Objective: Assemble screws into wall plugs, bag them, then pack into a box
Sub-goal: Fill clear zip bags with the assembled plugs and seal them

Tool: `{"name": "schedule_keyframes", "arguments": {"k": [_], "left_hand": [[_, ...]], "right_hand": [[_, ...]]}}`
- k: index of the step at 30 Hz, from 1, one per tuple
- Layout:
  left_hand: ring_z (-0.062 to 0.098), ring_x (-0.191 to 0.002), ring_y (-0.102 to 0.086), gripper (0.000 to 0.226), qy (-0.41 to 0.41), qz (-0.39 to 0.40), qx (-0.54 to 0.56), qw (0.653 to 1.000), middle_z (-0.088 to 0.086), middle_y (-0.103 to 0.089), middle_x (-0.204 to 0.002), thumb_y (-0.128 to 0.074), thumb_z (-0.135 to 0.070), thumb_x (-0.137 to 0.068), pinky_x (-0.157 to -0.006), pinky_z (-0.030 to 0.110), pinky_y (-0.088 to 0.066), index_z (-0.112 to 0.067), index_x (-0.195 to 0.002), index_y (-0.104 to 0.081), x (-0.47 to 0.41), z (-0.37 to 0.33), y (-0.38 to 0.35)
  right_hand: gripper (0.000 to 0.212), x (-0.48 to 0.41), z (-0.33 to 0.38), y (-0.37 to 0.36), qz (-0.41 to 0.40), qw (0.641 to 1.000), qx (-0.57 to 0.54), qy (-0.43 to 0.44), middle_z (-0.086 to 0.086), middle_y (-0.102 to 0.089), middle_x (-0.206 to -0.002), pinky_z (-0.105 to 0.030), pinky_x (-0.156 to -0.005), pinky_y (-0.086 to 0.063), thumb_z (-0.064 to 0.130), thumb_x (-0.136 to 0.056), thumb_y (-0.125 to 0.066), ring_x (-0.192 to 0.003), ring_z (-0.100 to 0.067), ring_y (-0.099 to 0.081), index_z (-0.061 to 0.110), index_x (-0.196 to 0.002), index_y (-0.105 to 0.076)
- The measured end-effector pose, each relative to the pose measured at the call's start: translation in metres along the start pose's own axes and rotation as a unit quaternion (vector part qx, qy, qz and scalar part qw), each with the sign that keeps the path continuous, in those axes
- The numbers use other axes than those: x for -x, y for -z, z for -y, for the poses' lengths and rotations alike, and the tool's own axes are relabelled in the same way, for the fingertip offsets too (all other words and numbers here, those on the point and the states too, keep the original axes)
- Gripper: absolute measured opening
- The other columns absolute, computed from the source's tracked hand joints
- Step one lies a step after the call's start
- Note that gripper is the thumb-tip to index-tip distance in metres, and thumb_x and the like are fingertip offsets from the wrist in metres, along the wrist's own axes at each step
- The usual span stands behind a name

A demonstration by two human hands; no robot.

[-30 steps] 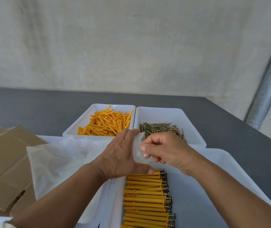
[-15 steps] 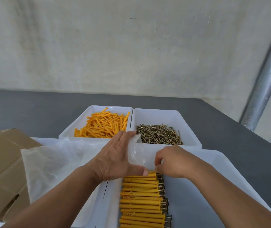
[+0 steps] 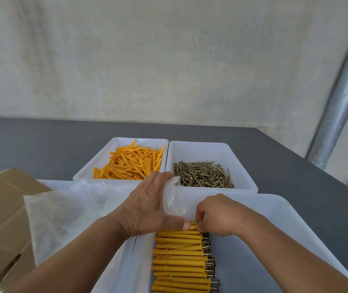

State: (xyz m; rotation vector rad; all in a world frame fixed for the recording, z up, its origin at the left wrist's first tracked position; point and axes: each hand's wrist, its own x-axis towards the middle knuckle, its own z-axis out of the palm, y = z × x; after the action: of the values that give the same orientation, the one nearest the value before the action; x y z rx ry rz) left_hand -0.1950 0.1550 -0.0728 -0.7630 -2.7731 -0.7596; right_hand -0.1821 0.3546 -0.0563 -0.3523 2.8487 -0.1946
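Note:
My left hand grips a small clear plastic bag, thumb at its lower edge. My right hand pinches the topmost assembled plug right at the bag's mouth. A row of assembled orange plugs with screws lies in the near white tray. Loose orange wall plugs fill the far left white bin. Loose screws lie in the far right white bin.
A pile of clear plastic bags lies in a white tray to the left. Flattened cardboard boxes sit at the far left. The grey table runs back to a wall; a metal pole stands right.
My right hand has come down from the bag's top to the topmost assembled plug and pinches it. My left hand keeps hold of the bag.

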Motion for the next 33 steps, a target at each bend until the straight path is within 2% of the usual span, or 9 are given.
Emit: {"name": "schedule_keyframes", "arguments": {"k": [4,6,9,14,17,22,29,33], "left_hand": [[0.006,-0.113,-0.037,0.118,-0.001,-0.001,-0.003,1.000,-0.020,-0.029,-0.122,-0.069,-0.083,-0.048,-0.097,0.023,-0.040,-0.034,-0.143,-0.019,0.000,0.001,0.000],[0.005,-0.113,-0.036,0.118,-0.001,0.000,-0.001,1.000,-0.020,-0.028,-0.122,-0.067,-0.084,-0.048,-0.097,0.022,-0.039,-0.035,-0.143,-0.019,0.000,0.001,0.000],[0.004,-0.113,-0.036,0.115,-0.005,-0.002,0.001,1.000,-0.021,-0.028,-0.121,-0.071,-0.081,-0.051,-0.096,0.021,-0.038,-0.035,-0.142,-0.019,0.001,0.001,-0.001],[0.005,-0.113,-0.037,0.116,-0.004,-0.004,0.003,1.000,-0.021,-0.028,-0.121,-0.072,-0.080,-0.050,-0.098,0.024,-0.039,-0.034,-0.143,-0.021,0.001,0.001,0.000],[0.005,-0.114,-0.037,0.117,0.000,-0.001,0.003,1.000,-0.021,-0.029,-0.122,-0.072,-0.080,-0.049,-0.099,0.025,-0.040,-0.034,-0.144,-0.021,0.001,0.001,0.000],[0.006,-0.114,-0.037,0.119,0.003,0.001,0.002,1.000,-0.019,-0.030,-0.123,-0.073,-0.080,-0.049,-0.100,0.027,-0.041,-0.033,-0.145,-0.020,0.001,0.000,0.001],[0.006,-0.114,-0.037,0.118,-0.002,0.002,0.004,1.000,-0.019,-0.030,-0.123,-0.074,-0.078,-0.049,-0.101,0.027,-0.039,-0.034,-0.144,-0.020,0.001,-0.001,0.001],[0.006,-0.112,-0.036,0.116,-0.007,0.001,0.001,1.000,-0.019,-0.030,-0.121,-0.077,-0.075,-0.052,-0.098,0.024,-0.039,-0.035,-0.145,-0.019,0.001,-0.001,0.001]], "right_hand": [[0.025,-0.001,0.002,-0.001,0.008,1.000,-0.007,-0.004,-0.006,-0.066,-0.106,-0.019,-0.054,-0.043,0.026,-0.093,-0.060,-0.070,-0.013,-0.056,0.020,-0.116,-0.068],[0.025,-0.001,0.002,-0.001,0.009,1.000,-0.004,-0.001,-0.005,-0.065,-0.101,-0.019,-0.054,-0.042,0.026,-0.093,-0.060,-0.070,-0.013,-0.053,0.019,-0.116,-0.068],[0.025,-0.001,0.002,-0.002,0.008,1.000,0.002,0.003,0.002,-0.054,-0.080,-0.018,-0.053,-0.038,0.026,-0.094,-0.060,-0.065,-0.010,-0.047,0.018,-0.116,-0.066],[0.026,-0.003,0.002,-0.005,0.009,1.000,0.006,0.006,-0.003,-0.060,-0.097,-0.020,-0.055,-0.042,0.027,-0.093,-0.061,-0.061,-0.007,-0.045,0.018,-0.117,-0.064],[0.026,-0.005,0.002,-0.007,0.008,1.000,0.010,0.006,0.001,-0.054,-0.093,-0.020,-0.055,-0.040,0.028,-0.092,-0.062,-0.061,-0.007,-0.044,0.019,-0.117,-0.063],[0.025,-0.006,0.001,-0.008,0.007,1.000,0.008,0.004,0.000,-0.056,-0.093,-0.021,-0.055,-0.042,0.026,-0.092,-0.062,-0.061,-0.007,-0.046,0.019,-0.115,-0.063],[0.028,-0.009,0.000,-0.011,0.004,1.000,0.007,-0.003,-0.004,-0.061,-0.100,-0.024,-0.061,-0.043,0.033,-0.089,-0.064,-0.077,-0.014,-0.054,0.017,-0.112,-0.063],[0.031,-0.013,-0.002,-0.015,-0.004,1.000,0.005,-0.016,-0.001,-0.058,-0.090,-0.023,-0.058,-0.043,0.037,-0.088,-0.065,-0.076,-0.015,-0.057,0.014,-0.110,-0.063]]}}
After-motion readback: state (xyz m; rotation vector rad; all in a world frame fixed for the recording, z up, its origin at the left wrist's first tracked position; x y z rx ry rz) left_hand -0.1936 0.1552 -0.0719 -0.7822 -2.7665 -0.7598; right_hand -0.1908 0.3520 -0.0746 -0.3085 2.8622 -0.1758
